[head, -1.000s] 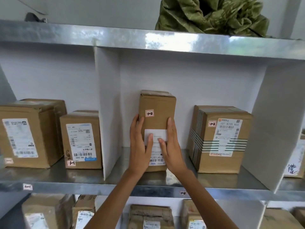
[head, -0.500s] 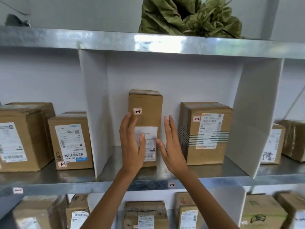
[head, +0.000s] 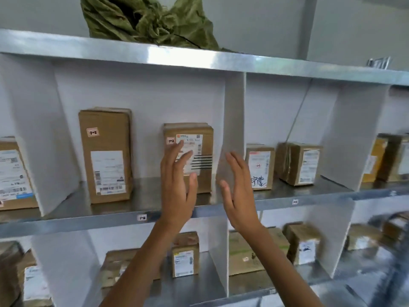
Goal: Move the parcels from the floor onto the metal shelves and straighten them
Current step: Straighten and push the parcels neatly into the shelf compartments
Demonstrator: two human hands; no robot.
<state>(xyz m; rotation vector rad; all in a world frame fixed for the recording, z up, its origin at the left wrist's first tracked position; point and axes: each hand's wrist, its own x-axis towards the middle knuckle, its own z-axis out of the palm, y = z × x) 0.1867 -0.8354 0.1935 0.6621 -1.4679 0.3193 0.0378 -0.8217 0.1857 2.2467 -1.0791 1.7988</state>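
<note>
Straightening looks to be the step in hand. Both hands are raised to the middle shelf and frame the striped parcel. That parcel stands upright at the right end of its bay, just beside the white divider.

The left hand is up in front of the parcel's label, fingers straight and spread; blur hides whether the fingertips touch the cardboard. The right hand is held edge-on before the divider, just right of the parcel, thumb out, touching nothing that I can make out. Neither grip is clamped on anything: both are apart and empty.

The tall parcel stands upright in the same bay, well apart to the left, label facing out. A marked parcel with handwriting on its label sits in the next bay to the right. A green sack lies on the top shelf. The floor is out of view, so how many parcels wait there cannot be told.

Judging from this, the next move calls for flat palms on the striped parcel, squaring its face to the shelf edge. The gap between parcel and divider looks narrow, so the right hand may find little room on that side. Pressing from the front and the left face may serve better. Cardboard should slide readily on bare metal, so light pressure ought to be enough. A hard shove could skid the parcel into the divider or tip it back.
</note>
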